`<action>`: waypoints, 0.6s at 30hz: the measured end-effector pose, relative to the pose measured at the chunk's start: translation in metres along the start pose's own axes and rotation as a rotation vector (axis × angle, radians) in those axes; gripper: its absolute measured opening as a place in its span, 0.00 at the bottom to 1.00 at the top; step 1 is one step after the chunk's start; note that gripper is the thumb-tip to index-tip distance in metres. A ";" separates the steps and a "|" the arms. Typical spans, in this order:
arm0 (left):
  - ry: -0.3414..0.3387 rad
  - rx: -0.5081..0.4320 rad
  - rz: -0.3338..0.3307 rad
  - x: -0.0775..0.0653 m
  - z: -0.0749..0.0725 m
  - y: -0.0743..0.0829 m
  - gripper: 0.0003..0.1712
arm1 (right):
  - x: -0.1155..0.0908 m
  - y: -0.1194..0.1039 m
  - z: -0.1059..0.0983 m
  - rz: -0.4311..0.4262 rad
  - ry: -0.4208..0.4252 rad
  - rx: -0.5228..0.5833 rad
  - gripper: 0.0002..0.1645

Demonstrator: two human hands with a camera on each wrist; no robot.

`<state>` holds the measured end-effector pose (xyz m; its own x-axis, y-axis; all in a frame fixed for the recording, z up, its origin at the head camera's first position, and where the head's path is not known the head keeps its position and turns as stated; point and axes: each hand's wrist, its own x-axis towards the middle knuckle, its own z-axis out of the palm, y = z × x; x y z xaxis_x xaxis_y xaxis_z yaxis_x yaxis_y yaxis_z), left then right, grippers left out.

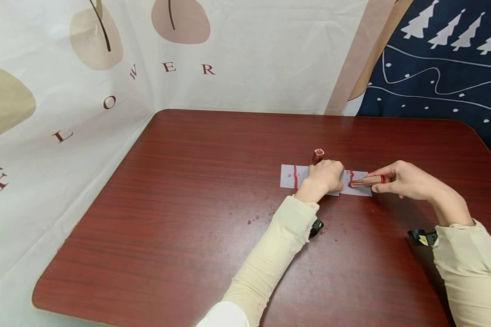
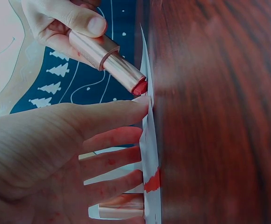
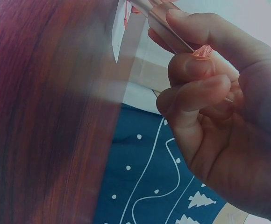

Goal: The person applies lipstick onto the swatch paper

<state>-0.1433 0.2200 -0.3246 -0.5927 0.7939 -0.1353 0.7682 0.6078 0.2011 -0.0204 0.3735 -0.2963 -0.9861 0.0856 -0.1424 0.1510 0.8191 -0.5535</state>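
A lipstick (image 1: 366, 181) in a copper-coloured tube is pinched between the thumb and fingers of my right hand (image 1: 413, 181). Its red tip (image 2: 140, 87) meets the white paper (image 1: 362, 190) at a red streak (image 1: 352, 174). My left hand (image 1: 325, 176) presses the paper to the table with spread fingertips, its thumb close to the lipstick tip in the left wrist view. Another red streak (image 1: 295, 176) crosses the paper on the left. Just behind my left hand stands the hollow copper lipstick cap (image 1: 318, 156), its lower part hidden by the hand.
The dark red wooden table (image 1: 167, 204) carries small red smudges (image 1: 249, 222) in front of the paper. A white printed cloth (image 1: 249, 68) hangs along the back and left, and a navy cloth with white trees (image 1: 446, 68) at the back right.
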 end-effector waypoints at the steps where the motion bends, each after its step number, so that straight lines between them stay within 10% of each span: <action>1: 0.000 -0.001 -0.001 0.000 0.000 0.000 0.13 | 0.000 0.000 0.000 -0.001 0.000 0.001 0.22; 18: 0.007 0.001 0.000 0.000 0.000 0.000 0.16 | 0.000 0.001 -0.001 -0.006 -0.010 -0.013 0.24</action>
<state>-0.1432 0.2207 -0.3248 -0.5945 0.7937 -0.1286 0.7683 0.6079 0.2003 -0.0202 0.3749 -0.2965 -0.9862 0.0753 -0.1474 0.1444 0.8270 -0.5433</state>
